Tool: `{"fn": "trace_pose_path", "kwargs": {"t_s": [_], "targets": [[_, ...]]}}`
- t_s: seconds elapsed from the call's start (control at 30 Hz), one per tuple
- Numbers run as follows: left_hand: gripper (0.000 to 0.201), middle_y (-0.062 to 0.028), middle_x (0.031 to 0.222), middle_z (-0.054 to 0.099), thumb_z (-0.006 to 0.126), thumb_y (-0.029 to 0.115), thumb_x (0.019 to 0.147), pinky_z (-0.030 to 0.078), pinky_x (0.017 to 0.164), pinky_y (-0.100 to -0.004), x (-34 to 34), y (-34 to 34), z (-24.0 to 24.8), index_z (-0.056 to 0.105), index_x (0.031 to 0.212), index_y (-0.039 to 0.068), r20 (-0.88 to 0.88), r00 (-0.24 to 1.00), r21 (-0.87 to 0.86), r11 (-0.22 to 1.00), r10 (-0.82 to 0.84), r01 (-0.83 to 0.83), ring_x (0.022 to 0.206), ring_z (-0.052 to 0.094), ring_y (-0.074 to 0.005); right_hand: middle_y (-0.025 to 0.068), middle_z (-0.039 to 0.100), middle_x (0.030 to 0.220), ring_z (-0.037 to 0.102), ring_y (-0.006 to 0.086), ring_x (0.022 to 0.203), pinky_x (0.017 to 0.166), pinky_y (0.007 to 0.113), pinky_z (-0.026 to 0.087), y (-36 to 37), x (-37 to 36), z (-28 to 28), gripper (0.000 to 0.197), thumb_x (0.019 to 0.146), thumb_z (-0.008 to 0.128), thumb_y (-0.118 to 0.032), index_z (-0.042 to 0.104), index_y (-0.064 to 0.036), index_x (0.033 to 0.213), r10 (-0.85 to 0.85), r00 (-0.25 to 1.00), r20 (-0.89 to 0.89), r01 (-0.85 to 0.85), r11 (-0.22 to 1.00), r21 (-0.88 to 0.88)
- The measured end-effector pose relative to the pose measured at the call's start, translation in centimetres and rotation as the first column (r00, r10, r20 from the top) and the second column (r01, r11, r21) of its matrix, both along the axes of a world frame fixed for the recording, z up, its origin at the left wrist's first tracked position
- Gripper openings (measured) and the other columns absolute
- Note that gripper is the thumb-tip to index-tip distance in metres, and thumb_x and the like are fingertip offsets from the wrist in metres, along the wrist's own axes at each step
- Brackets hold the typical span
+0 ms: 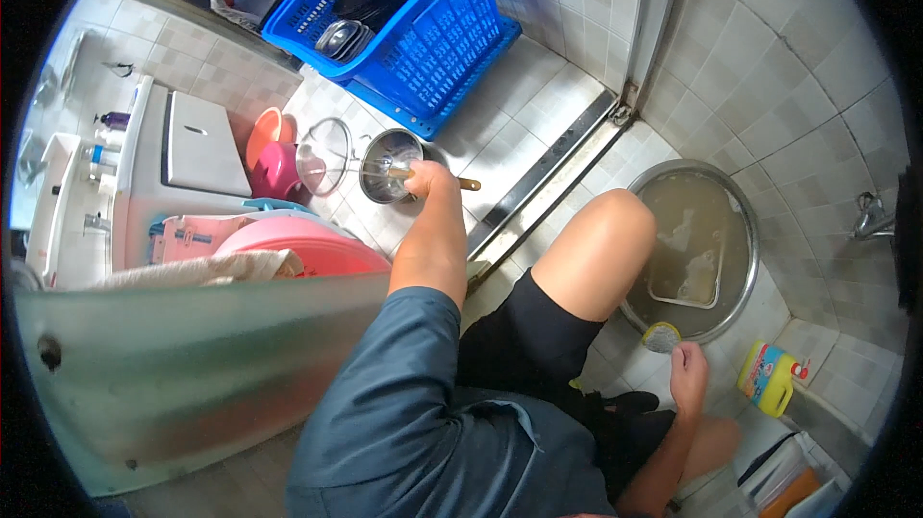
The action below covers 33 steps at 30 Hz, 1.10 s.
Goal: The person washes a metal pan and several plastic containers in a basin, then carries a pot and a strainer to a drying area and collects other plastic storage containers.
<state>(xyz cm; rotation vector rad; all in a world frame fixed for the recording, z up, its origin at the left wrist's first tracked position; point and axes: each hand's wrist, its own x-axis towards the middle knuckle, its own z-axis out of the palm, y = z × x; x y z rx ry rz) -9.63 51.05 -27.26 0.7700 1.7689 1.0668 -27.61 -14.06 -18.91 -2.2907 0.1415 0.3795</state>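
On the left, my left hand [430,180] is closed round the wooden handle of what looks like a round wire-rimmed strainer [324,158]. The handle crosses over a shiny metal pot [377,182] standing on the tiled floor; its end sticks out past my hand. My right hand [688,376] is closed near the rim of a wide metal basin [751,259], at the right. A yellow and grey scrub sponge [661,337] shows at its fingertips; the exact grip is partly hidden. Cloudy water fills the basin, and a clear rectangular tray [687,273] lies in it.
A blue plastic basket [433,47] holding dark pans and metal dishes stands at the top. Pink and orange basins [274,167] sit by a white cabinet [207,148]. A frosted glass panel [212,374] lies left. A yellow detergent bottle [767,379] and wall tap [872,217] are right.
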Motion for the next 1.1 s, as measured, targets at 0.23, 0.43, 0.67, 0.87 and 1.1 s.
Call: {"fn": "trace_pose_path", "kwargs": {"t_s": [0.23,0.43,0.67,0.87,1.1], "targets": [[0.043,-0.0210,0.087,0.067,0.067,0.032,0.089,0.051,0.056,-0.0441,3.5,-7.6,11.2,0.059,0.103,-0.008,0.201,0.969,0.236,0.967,-0.144,0.095,0.067,0.064,-0.0343,0.0176,0.066,0.098,0.065,0.0283,0.087,0.081,0.039,0.051,-0.7,0.1,2.4,0.020,0.095,0.061,-0.016,0.063,0.0012,0.105,-0.014,0.996,0.083,0.018,0.999,-0.050],[0.025,-0.0034,0.057,0.044,0.059,0.025,0.094,0.043,0.037,-0.0349,4.4,-16.1,23.9,0.044,0.081,0.009,0.638,0.589,0.398,0.867,-0.497,0.300,0.041,0.046,-0.0163,0.0167,0.067,0.102,0.066,0.0268,0.093,0.084,0.038,0.052,-0.9,-0.1,3.2,0.021,0.095,0.063,-0.015,0.064,0.0018,0.107,-0.227,0.933,0.277,0.210,0.973,0.093],[0.028,-0.0064,0.063,0.053,0.059,0.023,0.094,0.054,0.053,-0.0409,3.5,-30.8,32.0,0.050,0.071,0.010,0.458,-0.078,0.744,0.333,-0.886,0.580,0.052,0.057,-0.0215,0.0138,0.065,0.102,0.063,0.0260,0.094,0.085,0.037,0.052,1.3,-1.0,4.8,0.026,0.092,0.067,-0.013,0.064,-0.0015,0.116,-0.497,0.713,0.494,0.237,0.834,0.498],[0.039,0.0005,0.059,0.039,0.058,0.033,0.100,0.039,0.054,-0.0320,-4.0,-41.6,30.6,0.044,0.070,0.014,0.543,-0.349,0.605,0.067,-0.764,0.794,0.052,0.039,-0.0128,0.0216,0.053,0.123,0.058,0.0370,0.107,0.091,0.044,0.050,6.5,-3.7,14.0,0.057,0.081,0.075,-0.022,0.050,-0.0012,0.128,-0.299,0.565,0.769,0.143,0.953,0.266],[0.044,-0.0018,0.065,0.037,0.055,0.036,0.101,0.041,0.063,-0.0343,-11.7,-50.0,24.1,0.039,0.067,0.012,0.505,-0.539,0.489,-0.291,-0.674,0.822,0.063,0.043,-0.0183,0.0235,0.062,0.093,0.063,0.0421,0.087,0.076,0.050,0.051,6.8,-6.6,13.4,0.040,0.080,0.069,-0.014,0.051,0.0059,0.109,-0.286,0.804,0.522,0.275,0.956,0.101]]}}
